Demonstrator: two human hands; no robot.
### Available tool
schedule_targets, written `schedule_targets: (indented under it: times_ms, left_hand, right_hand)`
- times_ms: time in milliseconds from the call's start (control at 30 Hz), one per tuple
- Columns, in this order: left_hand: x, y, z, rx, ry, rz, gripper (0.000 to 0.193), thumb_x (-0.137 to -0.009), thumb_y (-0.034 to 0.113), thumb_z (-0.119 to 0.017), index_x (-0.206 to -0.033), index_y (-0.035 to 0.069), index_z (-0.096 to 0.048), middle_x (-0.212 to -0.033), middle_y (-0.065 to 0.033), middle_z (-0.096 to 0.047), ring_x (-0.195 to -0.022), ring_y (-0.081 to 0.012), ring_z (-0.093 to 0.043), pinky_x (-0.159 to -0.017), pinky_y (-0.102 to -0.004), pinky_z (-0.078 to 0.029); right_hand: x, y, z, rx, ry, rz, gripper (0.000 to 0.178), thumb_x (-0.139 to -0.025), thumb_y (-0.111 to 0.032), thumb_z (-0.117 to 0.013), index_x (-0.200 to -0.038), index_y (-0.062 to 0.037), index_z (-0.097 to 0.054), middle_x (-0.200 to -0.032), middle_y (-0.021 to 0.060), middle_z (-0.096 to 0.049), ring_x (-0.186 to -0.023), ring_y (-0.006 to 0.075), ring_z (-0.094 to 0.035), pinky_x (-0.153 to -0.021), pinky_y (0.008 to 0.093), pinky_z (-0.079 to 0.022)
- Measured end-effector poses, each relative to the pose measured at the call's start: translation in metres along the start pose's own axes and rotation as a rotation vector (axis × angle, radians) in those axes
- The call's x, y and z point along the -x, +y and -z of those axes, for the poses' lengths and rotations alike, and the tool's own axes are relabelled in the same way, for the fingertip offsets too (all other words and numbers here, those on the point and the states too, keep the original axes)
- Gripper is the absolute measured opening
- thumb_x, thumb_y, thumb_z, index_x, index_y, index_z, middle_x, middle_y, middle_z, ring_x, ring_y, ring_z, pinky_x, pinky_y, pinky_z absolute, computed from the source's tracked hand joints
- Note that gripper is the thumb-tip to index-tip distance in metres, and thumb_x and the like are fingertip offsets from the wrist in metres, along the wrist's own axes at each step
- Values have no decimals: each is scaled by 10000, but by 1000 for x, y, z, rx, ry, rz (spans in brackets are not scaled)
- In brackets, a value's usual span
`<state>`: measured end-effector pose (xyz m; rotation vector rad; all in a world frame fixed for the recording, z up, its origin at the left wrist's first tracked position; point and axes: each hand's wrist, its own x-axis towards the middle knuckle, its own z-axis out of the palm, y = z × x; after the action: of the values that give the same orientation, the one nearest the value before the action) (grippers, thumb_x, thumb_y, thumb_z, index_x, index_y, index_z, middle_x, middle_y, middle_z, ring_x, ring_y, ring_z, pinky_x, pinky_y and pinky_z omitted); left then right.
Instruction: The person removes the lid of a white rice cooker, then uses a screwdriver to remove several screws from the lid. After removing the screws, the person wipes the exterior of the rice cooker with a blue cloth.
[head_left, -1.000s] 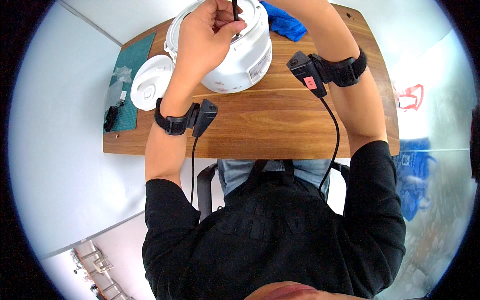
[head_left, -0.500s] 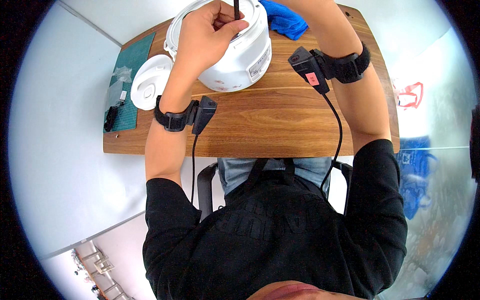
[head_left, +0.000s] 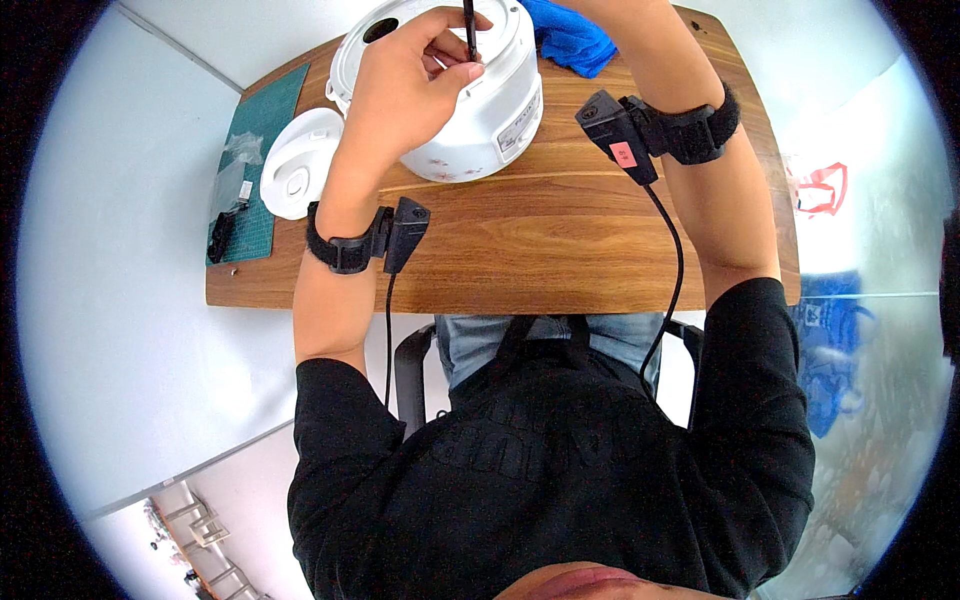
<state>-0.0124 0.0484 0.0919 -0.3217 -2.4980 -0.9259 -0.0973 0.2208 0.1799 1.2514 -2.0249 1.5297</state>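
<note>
A white rice cooker (head_left: 465,150) with a small floral pattern and a front panel stands at the back of the table. My left hand (head_left: 415,85) is over its top, fingers curled and thumb pressed in around the lower end of a thin black rod (head_left: 469,30). The rod stands nearly upright, and its upper end runs out of the picture. Left of this hand, a dark oval spot (head_left: 381,30) shows on the cooker's top. My right forearm (head_left: 715,190) reaches past the upper edge, so its hand is out of view.
An oval white lid-like part (head_left: 300,165) lies left of the cooker, partly over a green cutting mat (head_left: 262,200) that holds clear plastic and a black item. Behind the cooker's right side is a crumpled blue cloth (head_left: 575,45). Cables hang from black wrist-strapped devices (head_left: 405,232).
My left hand has shifted slightly down and left with the rod. The dark oval spot on the cooker's top now shows beside it. My right arm is almost still.
</note>
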Motion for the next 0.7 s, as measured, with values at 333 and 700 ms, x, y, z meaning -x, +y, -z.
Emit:
schedule_targets:
  times_ms: [333,700]
  left_hand:
    - [1,2,-6,-98,37,-41,348,-875,91,-778,-1217,120,-718,-845,-31,-695,-783,-128,-628,-779,-277,-522]
    - [6,21,-10,-142,163,-47,433,-890,34,-742,-1306,106,-642,-898,-46,-692,-835,-133,-666,-810,-281,-554]
  right_hand:
    - [-5,23,3,-368,-86,144,569,-927,34,-673,-1429,76,-411,-1061,212,-710,-928,241,-697,-813,357,-572]
    - [-1,33,25,-541,28,238,564,-933,-29,-698,-1422,85,-440,-1122,209,-706,-973,236,-675,-844,369,-563]
